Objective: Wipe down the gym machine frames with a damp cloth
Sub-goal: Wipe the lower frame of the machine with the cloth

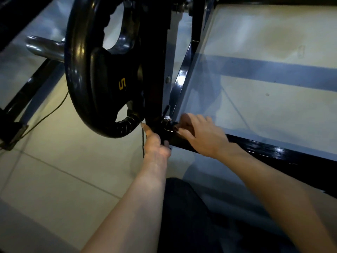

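The black gym machine frame has an upright post (155,73) that meets a glossy base bar (259,148) at a bolted joint (167,119). My left hand (155,143) is at the foot of the post, thumb up. Its fingers curl round a small dark piece that looks like the cloth (165,143), mostly hidden against the black metal. A thin dark strand hangs beside the hand. My right hand (200,136) grips the base bar just right of the joint, with the fingers over the top and the thumb on the near side.
A black weight plate marked 5 (94,73) hangs on a chrome bar (45,50) just left of the post, close above my left hand. A diagonal brace (182,77) rises from the joint. Pale floor tiles (63,170) lie around, and my dark-clothed knee (182,207) is below.
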Motion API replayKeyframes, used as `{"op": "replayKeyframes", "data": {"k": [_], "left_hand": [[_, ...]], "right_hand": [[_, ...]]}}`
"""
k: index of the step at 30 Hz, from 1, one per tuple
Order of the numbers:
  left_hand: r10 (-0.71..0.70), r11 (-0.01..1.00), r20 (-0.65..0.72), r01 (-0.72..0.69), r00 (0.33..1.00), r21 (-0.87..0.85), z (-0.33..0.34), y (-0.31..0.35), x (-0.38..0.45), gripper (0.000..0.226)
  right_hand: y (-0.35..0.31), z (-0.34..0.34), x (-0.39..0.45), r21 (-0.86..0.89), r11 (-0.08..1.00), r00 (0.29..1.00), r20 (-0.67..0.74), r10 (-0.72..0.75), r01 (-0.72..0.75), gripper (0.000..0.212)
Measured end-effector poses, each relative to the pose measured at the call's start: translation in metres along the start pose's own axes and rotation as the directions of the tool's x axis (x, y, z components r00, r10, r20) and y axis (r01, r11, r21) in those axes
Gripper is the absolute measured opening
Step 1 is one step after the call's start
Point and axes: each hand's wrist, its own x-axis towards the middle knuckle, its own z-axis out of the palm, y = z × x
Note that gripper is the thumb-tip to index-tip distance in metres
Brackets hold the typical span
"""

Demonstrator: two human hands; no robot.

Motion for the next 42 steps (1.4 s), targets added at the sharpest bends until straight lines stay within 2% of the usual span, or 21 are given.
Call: {"op": "replayKeyframes", "data": {"k": [3, 6, 9, 12, 15, 18, 20, 21, 24, 26, 27, 29, 31, 35, 37, 39, 42], "left_hand": [[0.008, 0.999, -0.047, -0.01, 0.999, -0.042, 0.006, 0.003, -0.01, 0.081], [0.021, 0.998, -0.029, -0.023, 0.999, -0.067, 0.011, 0.002, -0.013, 0.083], [0.044, 0.999, -0.044, -0.045, 0.998, -0.014, 0.011, 0.0, -0.006, 0.083], [0.031, 0.999, -0.044, -0.029, 0.999, 0.045, 0.006, -0.001, -0.001, 0.082], [0.072, 0.99, -0.1, -0.059, 0.992, 0.128, 0.007, -0.005, 0.001, 0.082], [0.144, 0.985, -0.158, -0.126, 0.977, 0.115, 0.018, -0.01, -0.006, 0.068], [0.181, 0.976, -0.234, -0.144, 0.955, 0.166, 0.032, -0.02, -0.019, 0.055], [0.189, 0.979, -0.29, -0.155, 0.938, 0.135, 0.038, -0.029, -0.028, 0.053], [0.197, 0.973, -0.326, -0.144, 0.925, 0.18, 0.054, -0.065, -0.053, 0.047], [0.067, 0.984, -0.22, -0.028, 0.973, 0.176, 0.061, -0.088, -0.058, 0.049], [0.03, 0.98, -0.179, 0.006, 0.983, 0.198, 0.064, -0.098, -0.061, 0.053], [-0.053, 0.988, -0.144, 0.073, 0.988, 0.134, 0.061, -0.115, -0.063, 0.056], [-0.133, 0.988, -0.091, 0.139, 0.987, 0.065, 0.057, -0.132, -0.072, 0.055], [-0.207, 0.978, -0.032, 0.207, 0.978, 0.005, 0.064, -0.159, -0.089, 0.053], [-0.221, 0.975, 0.016, 0.221, 0.975, 0.01, 0.07, -0.168, -0.098, 0.056], [-0.228, 0.974, 0.007, 0.228, 0.974, -0.006, 0.072, -0.174, -0.098, 0.06], [-0.203, 0.979, 0.027, 0.204, 0.979, -0.028, 0.069, -0.174, -0.099, 0.062]], "right_hand": [[0.04, -0.029, -0.023, 0.008, 0.981, 0.981, 0.005, 0.194, -0.194, 0.037], [0.035, -0.027, -0.008, -0.013, 0.941, 0.939, 0.059, 0.338, -0.338, 0.044], [-0.006, 0.0, 0.025, 0.057, 0.971, 0.968, 0.109, 0.226, -0.233, 0.047], [-0.028, 0.012, 0.041, 0.088, 0.99, 0.992, 0.078, 0.103, -0.109, 0.044], [-0.021, 0.009, 0.031, 0.095, 0.993, 0.996, 0.052, 0.071, -0.075, 0.048], [0.008, 0.004, -0.003, 0.067, 0.993, 0.994, -0.042, 0.102, -0.099, 0.046], [0.048, -0.011, -0.035, 0.044, 0.982, 0.977, -0.104, 0.186, -0.182, 0.04], [0.074, -0.02, -0.052, 0.036, 0.969, 0.963, -0.101, 0.249, -0.246, 0.038], [0.131, -0.047, -0.095, -0.074, 0.878, 0.881, -0.082, 0.467, -0.472, 0.04], [0.136, -0.047, -0.095, -0.075, 0.831, 0.831, -0.133, 0.54, -0.552, 0.041], [0.127, -0.044, -0.089, -0.027, 0.841, 0.833, -0.152, 0.531, -0.541, 0.04], [0.098, -0.03, -0.072, 0.064, 0.908, 0.888, -0.19, 0.419, -0.415, 0.036], [0.076, -0.016, -0.068, 0.026, 0.964, 0.936, -0.236, 0.261, -0.263, 0.044], [0.102, -0.021, -0.11, -0.045, 0.99, 0.966, -0.231, 0.119, -0.133, 0.063], [0.138, -0.036, -0.147, -0.055, 0.986, 0.967, -0.21, 0.145, -0.159, 0.063], [0.181, -0.057, -0.184, -0.063, 0.969, 0.955, -0.198, 0.221, -0.237, 0.059], [0.229, -0.083, -0.225, -0.052, 0.917, 0.904, -0.201, 0.378, -0.395, 0.053]]}}
